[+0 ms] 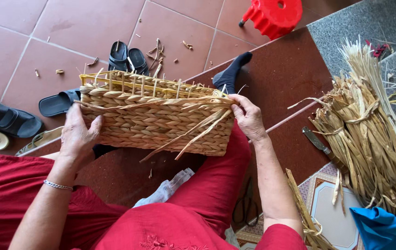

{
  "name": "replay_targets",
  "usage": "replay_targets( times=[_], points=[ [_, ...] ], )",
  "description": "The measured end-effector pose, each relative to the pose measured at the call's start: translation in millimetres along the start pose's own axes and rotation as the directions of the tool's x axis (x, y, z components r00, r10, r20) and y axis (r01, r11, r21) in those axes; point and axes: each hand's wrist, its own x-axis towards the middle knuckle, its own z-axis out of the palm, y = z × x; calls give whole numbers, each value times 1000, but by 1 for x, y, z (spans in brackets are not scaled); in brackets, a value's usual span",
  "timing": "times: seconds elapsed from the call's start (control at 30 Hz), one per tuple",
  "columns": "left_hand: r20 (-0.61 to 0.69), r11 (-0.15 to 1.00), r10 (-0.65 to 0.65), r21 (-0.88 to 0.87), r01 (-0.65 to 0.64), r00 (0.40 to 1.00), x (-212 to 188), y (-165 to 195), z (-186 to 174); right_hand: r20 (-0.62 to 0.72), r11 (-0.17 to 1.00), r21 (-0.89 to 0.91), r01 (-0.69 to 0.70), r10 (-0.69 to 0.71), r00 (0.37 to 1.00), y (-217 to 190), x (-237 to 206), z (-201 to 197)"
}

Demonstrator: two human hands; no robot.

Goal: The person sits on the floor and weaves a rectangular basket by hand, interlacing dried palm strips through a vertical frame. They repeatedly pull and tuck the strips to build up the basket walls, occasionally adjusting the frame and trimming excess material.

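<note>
The basket [154, 121] lies on its side across the person's lap, rim to the far side, a yellow frame [114, 82] showing at the top. The left hand [78, 134] presses flat against its left end, grip wide. The right hand [248, 115] pinches loose strands [198, 134] at the right corner, grip narrow on them. To weave well here I'd keep the strands taut and the basket braced. The basket's far face and inside are hidden. To the right lie a fibre bundle [369, 139], a knife [318, 143] partly under it, and scissors [246, 203] in shadow.
</note>
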Motion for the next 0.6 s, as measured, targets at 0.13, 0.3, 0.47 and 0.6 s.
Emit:
replay_targets(
  times=[0.13, 0.3, 0.47, 0.6],
  points=[
    [-269, 961, 267, 150, -234, 925, 4, 35, -6, -47, 917, -322, 235, -264, 964, -17, 5, -3],
    [-148, 871, 456, -129, -474, 878, -1, 97, 2, -29, 882, -358, 306, -338, 941, -17, 12, -2],
    [107, 762, 571, -437, -478, 814, -6, 142, 37, 9, 853, -393, 344, -371, 929, -8, 15, 1],
    [185, 720, 608, -539, -437, 772, 6, 167, 76, -37, 949, -224, 221, -235, 971, -4, 17, 1]
  ],
)
